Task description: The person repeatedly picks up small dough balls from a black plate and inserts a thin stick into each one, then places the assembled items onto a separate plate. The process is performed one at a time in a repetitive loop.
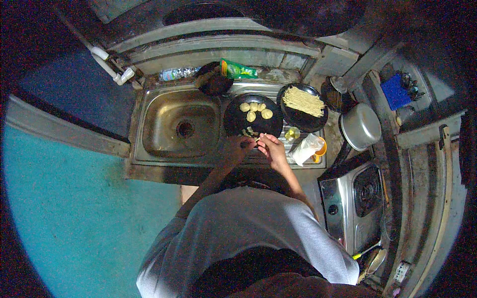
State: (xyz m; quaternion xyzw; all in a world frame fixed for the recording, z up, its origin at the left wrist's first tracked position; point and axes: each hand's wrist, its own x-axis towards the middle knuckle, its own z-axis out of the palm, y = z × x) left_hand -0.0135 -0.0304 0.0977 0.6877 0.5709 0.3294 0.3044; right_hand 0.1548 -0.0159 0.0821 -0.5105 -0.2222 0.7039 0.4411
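My two hands are close together in front of me, fingertips meeting at the near edge of a round black plate [234,122]. My right hand [269,145] pinches a small pale piece [257,139] between thumb and fingers, just over that edge. My left hand [243,143] is right beside it in shadow; its fingers are too dark and small in view for me to tell whether they grip the piece too.

On the plate, just beyond my fingertips, lie some little pale scraps [250,132], and farther out sits a cluster of pale, round dough balls [254,107]. The plate rests on the ribbed steel tabletop [249,87]. Out past my right hand is a second dark plate [311,123], heaped with pale, noodle-like strips [303,101]. Nearer, just right of my right hand, stands a small clear cup [292,134] with something yellowish in it, then a white bag [305,150] against an orange cup [322,147].

To the left of my left hand is the steel sink basin [166,116]. Beyond both hands, toward the wall, are a clear bottle [178,74], a dark bowl-like vessel [217,84] and a green packet [239,69]. Well off to my right stands a silver pot [360,126].
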